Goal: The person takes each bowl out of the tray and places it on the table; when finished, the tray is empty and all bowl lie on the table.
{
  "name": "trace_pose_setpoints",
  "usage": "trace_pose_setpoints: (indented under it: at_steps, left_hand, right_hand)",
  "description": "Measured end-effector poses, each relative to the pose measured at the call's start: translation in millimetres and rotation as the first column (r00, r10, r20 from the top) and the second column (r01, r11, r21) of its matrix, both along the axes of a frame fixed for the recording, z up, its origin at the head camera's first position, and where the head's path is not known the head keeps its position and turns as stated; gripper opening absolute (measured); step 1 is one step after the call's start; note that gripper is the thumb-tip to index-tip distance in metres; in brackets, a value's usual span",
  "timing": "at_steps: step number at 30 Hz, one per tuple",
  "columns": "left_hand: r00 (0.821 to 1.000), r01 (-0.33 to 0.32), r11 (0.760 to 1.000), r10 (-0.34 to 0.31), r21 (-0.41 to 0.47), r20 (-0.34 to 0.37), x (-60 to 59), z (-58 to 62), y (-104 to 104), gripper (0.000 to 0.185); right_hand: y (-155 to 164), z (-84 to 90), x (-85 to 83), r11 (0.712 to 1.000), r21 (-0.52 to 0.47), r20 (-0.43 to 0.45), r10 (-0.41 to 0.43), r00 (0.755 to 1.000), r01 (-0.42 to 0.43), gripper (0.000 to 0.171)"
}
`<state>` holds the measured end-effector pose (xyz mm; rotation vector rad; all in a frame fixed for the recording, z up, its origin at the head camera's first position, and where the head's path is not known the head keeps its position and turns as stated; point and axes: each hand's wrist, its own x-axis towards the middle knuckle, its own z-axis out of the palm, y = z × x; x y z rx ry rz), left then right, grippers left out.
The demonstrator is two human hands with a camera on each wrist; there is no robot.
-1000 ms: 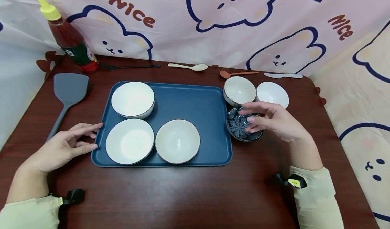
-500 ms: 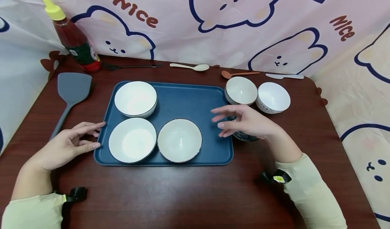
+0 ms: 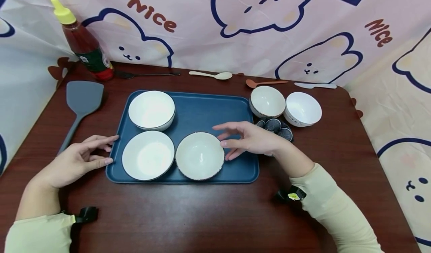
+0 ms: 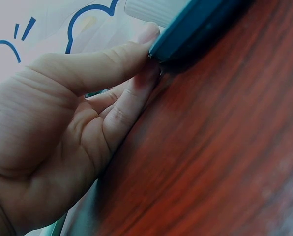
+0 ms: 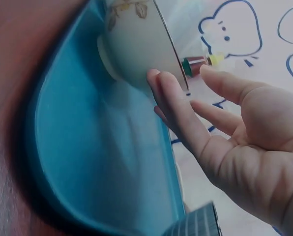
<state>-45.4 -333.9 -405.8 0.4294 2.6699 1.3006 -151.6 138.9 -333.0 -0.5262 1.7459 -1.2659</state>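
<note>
A blue tray point(image 3: 215, 107) holds three light bowls: one bowl point(image 3: 152, 109) at the back left, another point(image 3: 148, 156) in front of it, and a speckled-rim bowl point(image 3: 200, 157) at the front middle. My left hand point(image 3: 79, 157) pinches the tray's left edge, thumb over the rim point(image 4: 156, 51) and a finger under it. My right hand point(image 3: 252, 137) hovers over the tray's right part, fingers spread and holding nothing. Its fingertips are right at the speckled-rim bowl's right side. In the right wrist view that bowl point(image 5: 141, 44) shows a leaf pattern.
Right of the tray stand a cream bowl point(image 3: 267, 99), a white bowl point(image 3: 303, 109) and a dark patterned bowl point(image 3: 283, 129), partly behind my right hand. A grey spatula point(image 3: 84, 96) and a sauce bottle point(image 3: 85, 51) are at left. Cutlery lines the back, including a white spoon point(image 3: 215, 74).
My right hand has moved left from above the dark patterned bowl to the speckled-rim bowl on the tray. The left hand stays at the tray edge; the view has shifted slightly.
</note>
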Motion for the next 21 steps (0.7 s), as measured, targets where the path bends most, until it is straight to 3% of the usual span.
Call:
trace_pose_setpoints:
  at_steps: [12, 21]
  left_hand:
    - [1.0, 0.011, 1.0, -0.011, 0.012, -0.002, 0.0, -0.1, 0.8, 0.057]
    - [1.0, 0.004, 1.0, -0.004, -0.009, -0.004, 0.1, 1.0, 0.1, 0.055]
  right_hand:
    - [-15.6, -8.5, 7.4, 0.998, 0.005, 0.032, 0.061, 0.998, -0.061, 0.056]
    - [-16.3, -20.8, 15.5, 0.995, -0.098, 0.129, -0.008, 0.992, 0.02, 0.058]
